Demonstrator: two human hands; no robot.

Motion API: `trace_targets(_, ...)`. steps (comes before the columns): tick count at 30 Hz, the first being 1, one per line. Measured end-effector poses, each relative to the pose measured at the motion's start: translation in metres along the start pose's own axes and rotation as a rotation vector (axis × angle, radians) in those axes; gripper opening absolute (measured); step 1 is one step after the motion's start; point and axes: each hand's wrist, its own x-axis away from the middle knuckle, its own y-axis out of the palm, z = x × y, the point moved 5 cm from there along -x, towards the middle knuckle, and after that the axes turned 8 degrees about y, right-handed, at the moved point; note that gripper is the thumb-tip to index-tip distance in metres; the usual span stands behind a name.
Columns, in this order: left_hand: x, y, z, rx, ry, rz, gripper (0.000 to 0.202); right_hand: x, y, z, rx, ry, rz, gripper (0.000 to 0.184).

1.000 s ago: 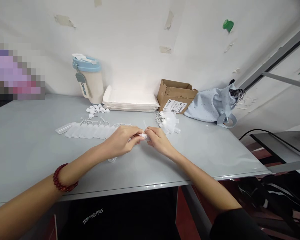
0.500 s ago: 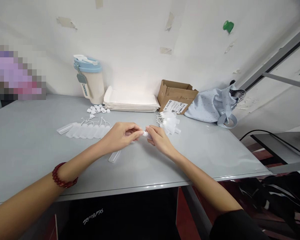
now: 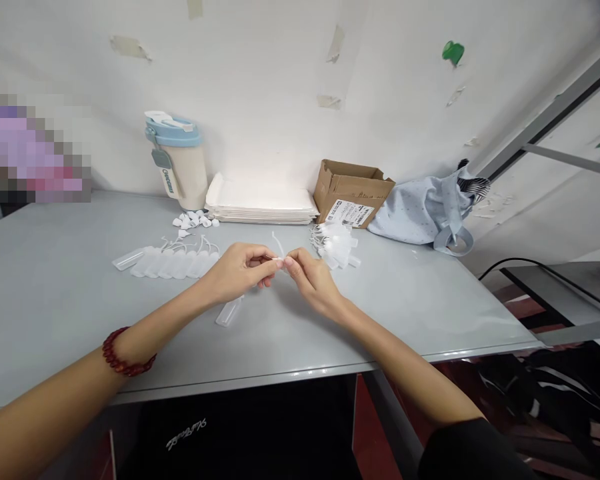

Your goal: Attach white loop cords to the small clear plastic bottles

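My left hand [image 3: 240, 270] and my right hand [image 3: 311, 279] meet above the middle of the grey table [image 3: 55, 300]. Both pinch one small white plastic piece with a thin strap [image 3: 279, 248] sticking up between the fingertips. A clear plastic tube [image 3: 229, 312] lies on the table just below my left hand. A row of clear tubes with loops [image 3: 173, 260] lies to the left. A heap of white strapped pieces [image 3: 336, 243] sits right of my hands. A red bead bracelet [image 3: 123, 357] is on my left wrist.
Against the wall stand a beige cup with a blue lid [image 3: 180, 160], a stack of white trays [image 3: 260, 200], an open cardboard box [image 3: 350, 193] and a pale blue cloth bag [image 3: 427, 210]. Small white caps [image 3: 193, 219] lie near the cup. The table's edge runs close to me.
Both hands rose slightly and drew closer together. The white piece turned, so its thin strap now sticks up. The clear tube under my left hand came into view.
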Motion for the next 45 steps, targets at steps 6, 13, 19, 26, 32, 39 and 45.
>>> trace_targets(6, 0.003, 0.005, 0.001, 0.03, 0.053, -0.015, 0.028, -0.003, 0.0, 0.008, -0.275, 0.22, -0.076, 0.045)
trace_targets(13, 0.003, 0.005, 0.004, -0.088, 0.181, -0.004, 0.025, -0.005, 0.007, 0.012, -0.556, 0.403, -0.341, 0.044)
trace_targets(19, -0.004, -0.013, -0.007, -0.133, 0.107, 0.121, 0.03, -0.016, -0.01, 0.018, -0.707, 0.371, -0.222, 0.036)
trace_targets(26, -0.007, -0.047, -0.019, -0.231, 0.006, 0.344, 0.028, -0.035, -0.086, 0.05, -0.046, 0.096, 0.496, 0.024)
trace_targets(32, -0.009, -0.057, -0.025, -0.253, 0.014, 0.386, 0.027, -0.048, -0.113, 0.083, 0.215, 0.051, 0.649, 0.019)
trace_targets(39, -0.01, -0.065, -0.029, -0.277, -0.019, 0.438, 0.026, -0.064, -0.115, 0.095, 0.209, 0.086, 0.615, 0.018)
trace_targets(45, -0.008, -0.089, -0.037, -0.216, -0.086, 0.547, 0.024, -0.052, -0.124, 0.086, 0.217, 0.03, 0.734, 0.021)
